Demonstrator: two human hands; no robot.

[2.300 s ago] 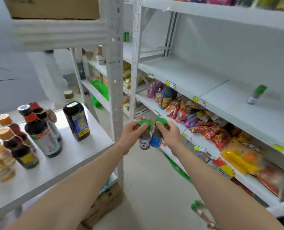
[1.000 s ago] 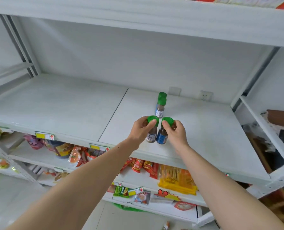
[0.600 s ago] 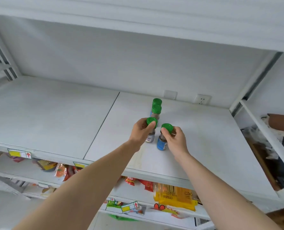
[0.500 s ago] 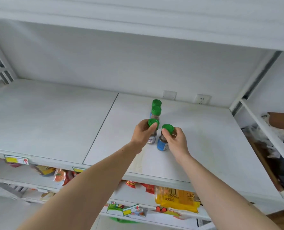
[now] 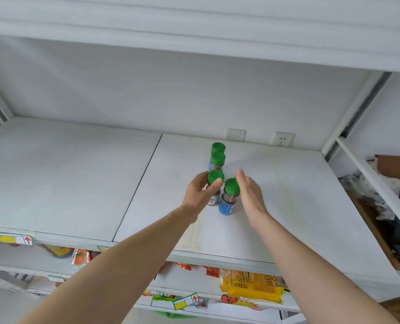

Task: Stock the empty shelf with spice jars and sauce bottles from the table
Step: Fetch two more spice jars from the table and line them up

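Note:
Several green-capped spice jars stand in a cluster on the white shelf [image 5: 288,206]. My left hand [image 5: 200,195] grips a white-labelled jar [image 5: 215,181] by its cap and neck; the jar stands on the shelf. Just right of it stands a blue-labelled jar [image 5: 229,197]. My right hand [image 5: 249,192] is beside that jar with straight fingers, off its cap. Two more jars, the nearer one [image 5: 217,161] and the far one [image 5: 218,148], stand in a line behind.
The wall behind the shelf carries a socket [image 5: 282,139] and a blank plate [image 5: 235,134]. The shelf below holds snack packets, among them a yellow pack [image 5: 252,286]. A side rack at right holds dark clutter [image 5: 381,202]. Another shelf board hangs overhead.
I turned from the table to the shelf carrying two jars and set them down in front of those there. My right hand has let go of the blue-labelled jar and opened.

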